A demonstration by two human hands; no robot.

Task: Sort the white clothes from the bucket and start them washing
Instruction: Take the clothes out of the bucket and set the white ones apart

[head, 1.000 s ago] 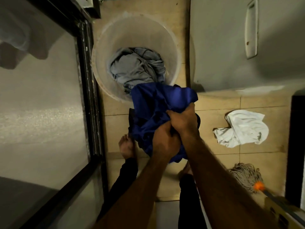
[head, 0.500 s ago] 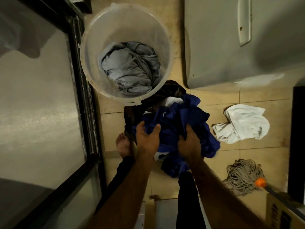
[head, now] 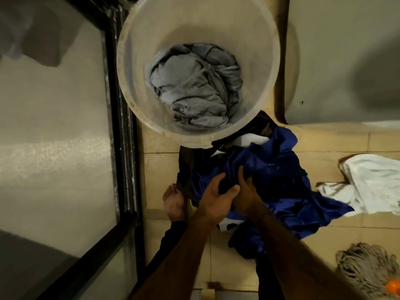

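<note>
A translucent bucket [head: 129,87] stands on the tiled floor with a crumpled grey garment [head: 192,83] inside. Just below it, a blue garment [head: 270,169] lies heaped on the floor over a dark garment [head: 186,167], with a bit of white fabric [head: 253,139] showing at the top of the pile. My left hand [head: 216,198] and right hand [head: 246,195] are side by side at the blue garment's near edge, fingers spread and resting on it without a clear grip. A white cloth [head: 372,180] lies apart on the floor to the right.
A grey appliance [head: 346,50] fills the upper right. A black-framed glass door [head: 123,148] runs down the left. A mop head [head: 365,269] with an orange fitting [head: 392,286] lies at the lower right. My bare foot [head: 174,202] stands beside the pile.
Both hands held the bunched blue garment up one second ago. It now lies on the floor pile and the hands have loosened. The view has moved closer to the bucket.
</note>
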